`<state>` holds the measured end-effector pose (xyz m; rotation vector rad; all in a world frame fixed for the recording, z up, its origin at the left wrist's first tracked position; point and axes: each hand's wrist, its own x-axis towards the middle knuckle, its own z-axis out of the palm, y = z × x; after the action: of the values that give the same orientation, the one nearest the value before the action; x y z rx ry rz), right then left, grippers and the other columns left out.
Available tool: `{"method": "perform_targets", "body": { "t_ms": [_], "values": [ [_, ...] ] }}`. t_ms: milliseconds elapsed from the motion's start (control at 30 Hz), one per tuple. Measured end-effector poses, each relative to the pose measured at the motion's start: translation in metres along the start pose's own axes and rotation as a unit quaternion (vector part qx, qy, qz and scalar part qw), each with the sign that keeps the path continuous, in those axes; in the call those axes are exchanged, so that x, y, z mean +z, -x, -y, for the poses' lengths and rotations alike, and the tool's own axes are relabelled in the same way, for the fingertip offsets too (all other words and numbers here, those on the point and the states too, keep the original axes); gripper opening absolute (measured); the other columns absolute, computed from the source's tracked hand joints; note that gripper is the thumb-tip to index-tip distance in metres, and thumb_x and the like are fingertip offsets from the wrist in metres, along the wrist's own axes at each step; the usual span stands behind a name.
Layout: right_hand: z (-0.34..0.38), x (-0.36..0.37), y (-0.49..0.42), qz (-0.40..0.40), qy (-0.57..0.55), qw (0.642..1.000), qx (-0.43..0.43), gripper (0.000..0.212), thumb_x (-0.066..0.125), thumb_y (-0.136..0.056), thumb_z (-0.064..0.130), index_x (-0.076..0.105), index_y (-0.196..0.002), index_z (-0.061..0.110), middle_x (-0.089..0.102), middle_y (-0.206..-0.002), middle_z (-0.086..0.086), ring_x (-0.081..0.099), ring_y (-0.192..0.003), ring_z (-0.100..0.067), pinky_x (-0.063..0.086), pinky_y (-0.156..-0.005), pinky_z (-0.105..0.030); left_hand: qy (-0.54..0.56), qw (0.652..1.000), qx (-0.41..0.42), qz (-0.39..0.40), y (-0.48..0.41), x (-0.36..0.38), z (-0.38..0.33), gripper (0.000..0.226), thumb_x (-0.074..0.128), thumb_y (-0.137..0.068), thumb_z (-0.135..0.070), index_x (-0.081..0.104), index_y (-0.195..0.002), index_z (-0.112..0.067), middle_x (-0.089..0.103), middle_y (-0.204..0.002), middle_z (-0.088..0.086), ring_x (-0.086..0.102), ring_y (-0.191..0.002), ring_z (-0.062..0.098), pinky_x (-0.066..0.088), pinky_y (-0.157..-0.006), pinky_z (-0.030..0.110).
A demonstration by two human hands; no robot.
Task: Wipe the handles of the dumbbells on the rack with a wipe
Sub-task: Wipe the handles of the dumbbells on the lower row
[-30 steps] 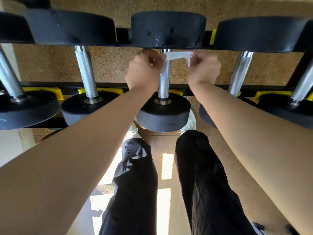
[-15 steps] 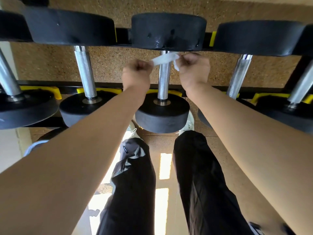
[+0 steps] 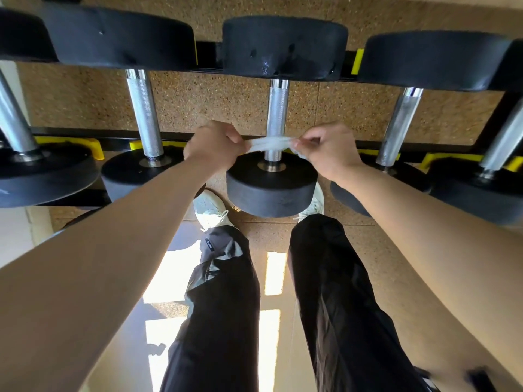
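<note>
1. Two hands share one wipe (image 3: 268,144): my left hand (image 3: 210,145) pinches one end and my right hand (image 3: 325,149) pinches the other.
2. The wipe is stretched taut across the centre dumbbell handle (image 3: 277,114), touching it low, near its front head (image 3: 271,190).
3. I judge this handle mid-wipe. I cannot tell whether the left neighbour handle (image 3: 144,114) or the right neighbour handle (image 3: 399,125) is done.

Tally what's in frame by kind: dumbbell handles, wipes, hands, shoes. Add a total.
dumbbell handles: 5
wipe: 1, stretched across the centre handle
hands: 2, left hand and right hand, each pinching an end of the wipe
white shoes: 2
total: 10
</note>
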<state>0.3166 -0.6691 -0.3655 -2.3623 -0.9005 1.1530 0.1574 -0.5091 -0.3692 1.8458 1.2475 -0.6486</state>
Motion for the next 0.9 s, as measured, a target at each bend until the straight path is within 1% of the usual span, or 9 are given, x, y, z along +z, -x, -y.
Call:
{"method": "perform_targets", "body": {
  "t_ms": [100, 200, 267, 333, 433, 567, 700, 800, 900],
  "values": [
    [-0.011, -0.001, -0.001, 0.008, 0.023, 0.998, 0.058, 0.023, 0.072, -0.09, 0.03, 0.078, -0.094, 0.008, 0.074, -0.083, -0.006, 0.066, -0.071, -0.017, 0.052, -0.064, -0.026, 0.003, 0.997, 0.056, 0.052, 0.008, -0.001, -0.004, 0.016, 0.077, -0.085, -0.043, 0.066, -0.075, -0.037, 0.073, -0.095, -0.005, 0.068, -0.093, 0.02, 0.057, -0.088, 0.042],
    [0.003, 0.006, 0.005, 0.072, 0.037, 0.997, 0.013, 0.025, 0.075, -0.086, 0.034, 0.079, -0.093, 0.01, 0.074, -0.085, -0.003, 0.067, -0.076, -0.015, 0.053, -0.075, -0.029, -0.099, 0.995, 0.007, 0.017, 0.007, -0.005, 0.003, 0.014, 0.074, -0.085, -0.049, 0.07, -0.086, -0.036, 0.072, -0.105, -0.004, 0.065, -0.102, 0.023, 0.052, -0.094, 0.041],
    [0.011, 0.01, 0.009, 0.08, 0.044, 0.996, -0.018, 0.026, 0.077, -0.084, 0.036, 0.08, -0.09, 0.011, 0.075, -0.083, -0.004, 0.068, -0.076, -0.017, 0.053, -0.077, -0.033, -0.131, 0.991, -0.025, -0.012, 0.006, -0.008, 0.007, 0.016, 0.073, -0.084, -0.05, 0.07, -0.088, -0.035, 0.072, -0.105, -0.001, 0.065, -0.102, 0.026, 0.05, -0.087, 0.036],
    [0.006, 0.009, 0.005, 0.071, 0.068, 0.995, -0.003, 0.025, 0.076, -0.085, 0.036, 0.079, -0.091, 0.011, 0.074, -0.087, -0.004, 0.067, -0.076, -0.015, 0.052, -0.072, -0.027, -0.104, 0.995, 0.009, 0.012, 0.006, -0.006, 0.002, 0.012, 0.075, -0.084, -0.044, 0.068, -0.084, -0.034, 0.072, -0.097, -0.003, 0.066, -0.094, 0.022, 0.051, -0.08, 0.033],
    [-0.015, -0.002, 0.002, 0.046, 0.096, 0.99, 0.089, 0.019, 0.071, -0.09, 0.03, 0.074, -0.096, 0.012, 0.07, -0.091, -0.003, 0.06, -0.069, -0.005, 0.038, -0.056, -0.011, -0.031, 0.988, 0.104, 0.113, 0.015, -0.001, -0.012, 0.01, 0.079, -0.084, -0.034, 0.07, -0.08, -0.031, 0.068, -0.082, -0.014, 0.065, -0.085, 0.009, 0.052, -0.082, 0.031],
    [-0.029, -0.027, 0.003, -0.07, 0.019, 0.985, 0.155, 0.018, 0.066, -0.094, 0.03, 0.07, -0.094, 0.013, 0.066, -0.088, -0.001, 0.057, -0.069, -0.006, 0.041, -0.056, -0.017, 0.09, 0.994, 0.057, 0.024, 0.004, -0.003, -0.003, 0.005, 0.075, -0.087, -0.022, 0.075, -0.085, -0.026, 0.07, -0.082, -0.01, 0.068, -0.082, 0.014, 0.057, -0.082, 0.034],
    [-0.022, -0.043, -0.003, -0.154, -0.101, 0.967, 0.178, 0.017, 0.067, -0.089, 0.025, 0.059, -0.073, 0.024, 0.068, -0.088, -0.002, 0.062, -0.078, -0.014, 0.049, -0.062, -0.026, 0.234, 0.972, -0.007, -0.011, -0.011, -0.006, -0.003, 0.014, 0.067, -0.09, -0.017, 0.073, -0.094, -0.029, 0.075, -0.101, -0.001, 0.07, -0.087, 0.02, 0.055, -0.071, 0.03],
    [0.003, -0.03, -0.013, -0.111, -0.171, 0.969, 0.14, 0.022, 0.07, -0.084, 0.015, 0.057, -0.068, 0.021, 0.069, -0.092, -0.01, 0.067, -0.087, -0.02, 0.055, -0.078, -0.035, 0.284, 0.958, 0.021, 0.014, -0.019, -0.005, -0.016, 0.034, 0.063, -0.094, -0.011, 0.066, -0.123, -0.029, 0.069, -0.119, -0.004, 0.067, -0.105, 0.016, 0.055, -0.086, 0.027],
    [0.024, -0.014, -0.025, -0.037, -0.22, 0.967, 0.119, 0.024, 0.075, -0.07, 0.013, 0.058, -0.057, 0.025, 0.068, -0.08, -0.019, 0.069, -0.083, -0.033, 0.058, -0.086, -0.051, 0.231, 0.968, 0.089, 0.03, -0.026, -0.004, -0.027, 0.064, 0.064, -0.092, -0.005, 0.047, -0.146, -0.034, 0.051, -0.147, -0.002, 0.055, -0.121, 0.014, 0.047, -0.097, 0.027]
  ]
}}
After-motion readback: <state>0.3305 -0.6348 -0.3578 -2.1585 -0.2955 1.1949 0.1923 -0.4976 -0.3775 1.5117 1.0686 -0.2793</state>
